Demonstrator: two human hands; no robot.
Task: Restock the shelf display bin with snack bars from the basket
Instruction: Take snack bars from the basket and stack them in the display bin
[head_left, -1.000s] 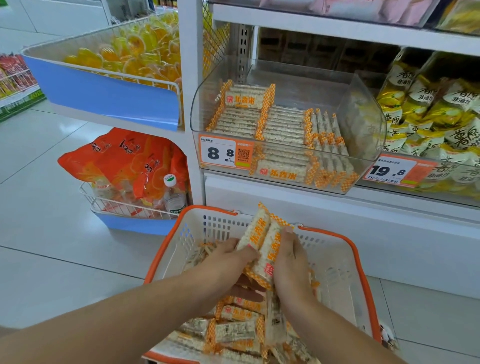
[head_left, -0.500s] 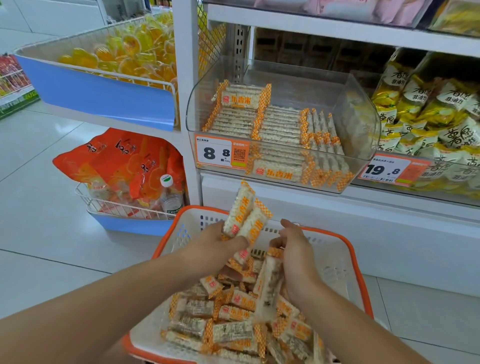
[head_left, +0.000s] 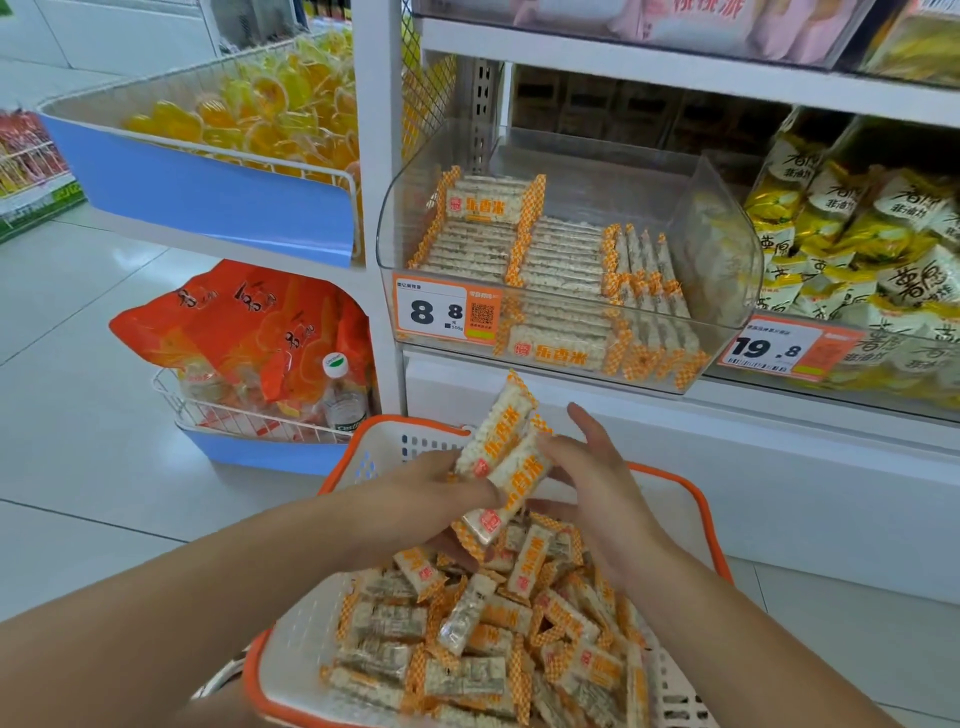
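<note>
— Left hand?
— Gripping two snack bars, raised above the basket, below the clear display bin.
— Right hand?
— Fingers spread, touching the bars; seemingly not clasping.

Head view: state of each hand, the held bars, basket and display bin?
Left hand: grips two snack bars.
Right hand: fingers straight, touching the held bars.
Held snack bars: raised above the basket, tilted, wrapped.
Basket: loose bars piled inside.
Display bin: partly stocked, neat rows, right side bare.
</note>
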